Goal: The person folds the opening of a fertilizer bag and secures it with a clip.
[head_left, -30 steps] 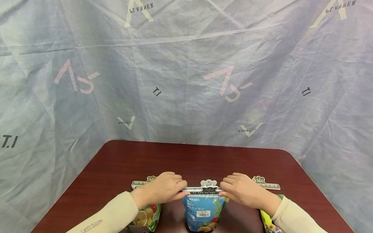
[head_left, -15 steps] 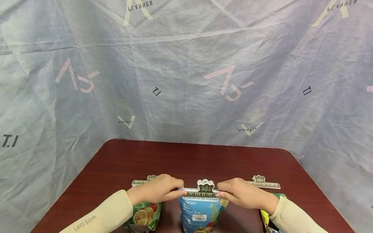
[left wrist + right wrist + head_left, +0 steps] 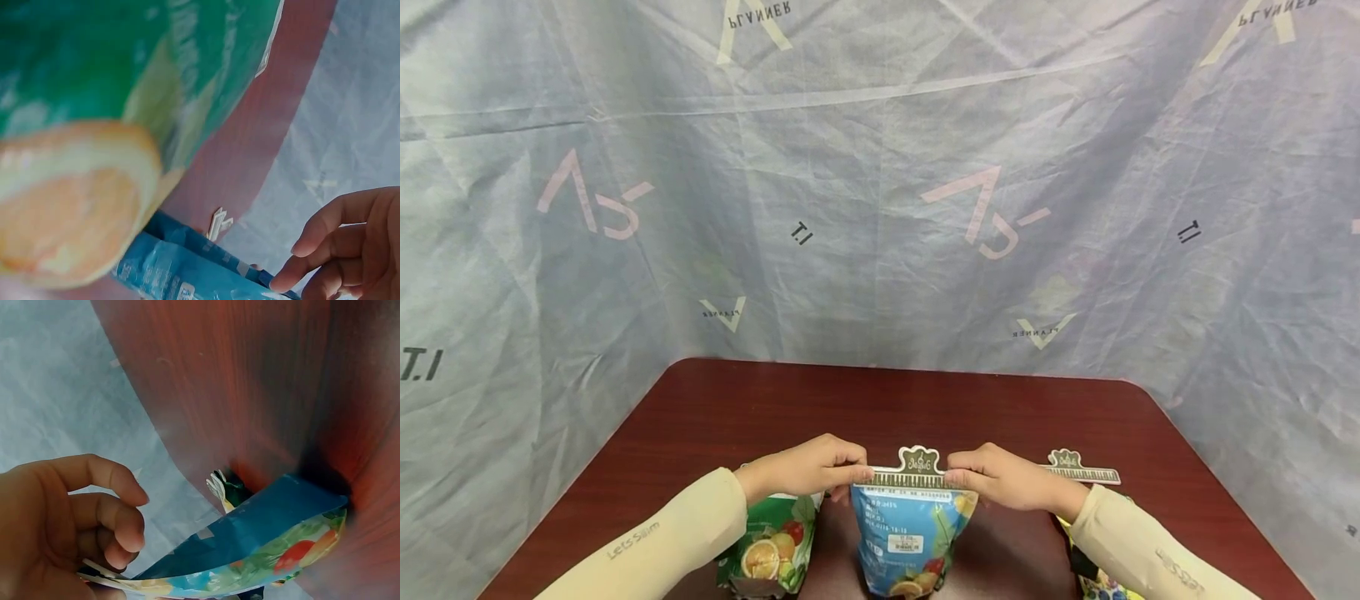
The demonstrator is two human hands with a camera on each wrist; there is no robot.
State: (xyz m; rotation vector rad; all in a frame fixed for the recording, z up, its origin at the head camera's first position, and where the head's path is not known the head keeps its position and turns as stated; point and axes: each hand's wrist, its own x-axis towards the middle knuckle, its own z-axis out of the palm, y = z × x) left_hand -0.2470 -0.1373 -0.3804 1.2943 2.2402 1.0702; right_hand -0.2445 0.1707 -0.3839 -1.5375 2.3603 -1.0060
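A blue snack pouch (image 3: 898, 533) with fruit pictures stands on the table in the head view. Along its top edge sits a long flat bag clip (image 3: 910, 479) with piano keys and a wavy tab. My left hand (image 3: 816, 467) pinches the left end of the clip and pouch top between thumb and fingers. At the right end, my right hand (image 3: 1000, 477) grips the same edge. In the right wrist view the side of the blue pouch (image 3: 231, 544) slants away from the fingers, below the hand (image 3: 81, 519).
To the left stands a green fruit pouch (image 3: 775, 542), partly under the left forearm; it fills much of the left wrist view. A yellow pouch (image 3: 1105, 579) is half hidden by the right sleeve. Behind it shows another piano-key clip (image 3: 1086, 473). A fabric sheet hangs beyond the dark red table (image 3: 887, 400).
Both hands have moved slightly left and up with the clip and pouch top. The clip's printed face, foreshortened a second ago, now faces the head view more fully.
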